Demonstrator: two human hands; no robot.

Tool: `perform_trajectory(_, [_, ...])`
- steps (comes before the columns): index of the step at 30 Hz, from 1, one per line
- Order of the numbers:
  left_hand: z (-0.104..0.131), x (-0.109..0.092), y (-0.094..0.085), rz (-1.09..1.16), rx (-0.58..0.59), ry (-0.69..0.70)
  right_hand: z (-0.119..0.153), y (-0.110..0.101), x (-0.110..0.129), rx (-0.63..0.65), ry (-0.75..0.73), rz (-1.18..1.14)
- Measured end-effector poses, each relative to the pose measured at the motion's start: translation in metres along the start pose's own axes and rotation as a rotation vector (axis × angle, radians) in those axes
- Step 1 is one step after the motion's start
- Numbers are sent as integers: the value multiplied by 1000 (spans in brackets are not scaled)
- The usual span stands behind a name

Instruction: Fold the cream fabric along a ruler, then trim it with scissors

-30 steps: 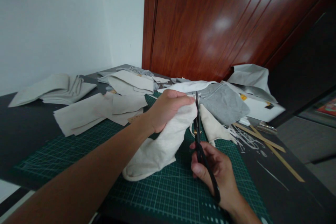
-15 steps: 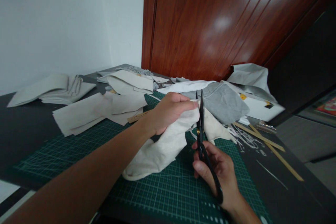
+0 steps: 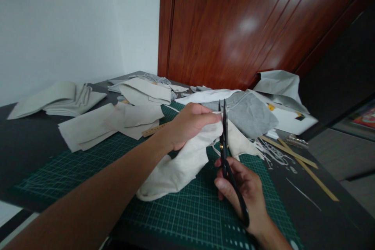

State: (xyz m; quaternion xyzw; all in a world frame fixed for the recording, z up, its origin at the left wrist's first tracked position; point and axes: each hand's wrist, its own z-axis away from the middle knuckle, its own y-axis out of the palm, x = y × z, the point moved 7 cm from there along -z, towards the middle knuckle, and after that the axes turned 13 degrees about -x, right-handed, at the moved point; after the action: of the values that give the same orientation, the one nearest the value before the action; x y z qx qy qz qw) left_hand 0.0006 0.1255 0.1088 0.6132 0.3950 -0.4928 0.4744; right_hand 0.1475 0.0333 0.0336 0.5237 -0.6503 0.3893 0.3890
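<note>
My left hand (image 3: pixel 195 125) pinches a cream fabric piece (image 3: pixel 183 170) along its upper edge, and the cloth hangs down over the green cutting mat (image 3: pixel 175 218). In my right hand (image 3: pixel 244 187) are black scissors (image 3: pixel 224 144), their handles gripped and the tips pointing away from me. The blades stand slightly apart, right beside my left fingertips at the fabric's edge. Whether cloth lies between the blades is hard to make out. Just right of the blades lies another cream cloth part (image 3: pixel 241 140); its link to the held piece is hidden.
Folded cream fabric (image 3: pixel 64 99) and flat fabric pieces (image 3: pixel 96 127) lie left. Grey cloth (image 3: pixel 252 113) sits behind the scissors. Wooden strips (image 3: pixel 307 170) and white cord scraps (image 3: pixel 278 154) are at right. A wooden ruler (image 3: pixel 150 130) lies beyond my left forearm. A brown door (image 3: pixel 219 27) rises behind.
Almost nothing differs. The scissors and my right hand have shifted very slightly; my left hand keeps its hold on the fabric in the same spot.
</note>
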Motion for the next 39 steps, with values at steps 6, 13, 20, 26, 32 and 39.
perform_trajectory(6, [0, -1, 1, -13, 9, 20, 1, -1, 2, -2, -12, 58])
perform_trajectory(13, [1, -1, 0, -7, -12, 3, -1, -2, 1, -25, -11, 119])
perform_trajectory(20, [1, -1, -1, -2, -14, 1, 0, -3, 1, -37, 27, 133])
perform_trajectory(26, [-1, -1, -4, -7, -10, 24, -1, -6, -10, -91, 122, 98])
perform_trajectory(32, [-1, -4, -1, -157, -9, 102, -18, -23, 4, -185, 93, 91])
perform_trajectory(39, [5, 3, 10, -433, 133, 155, -56, -46, 67, -263, 1, 209])
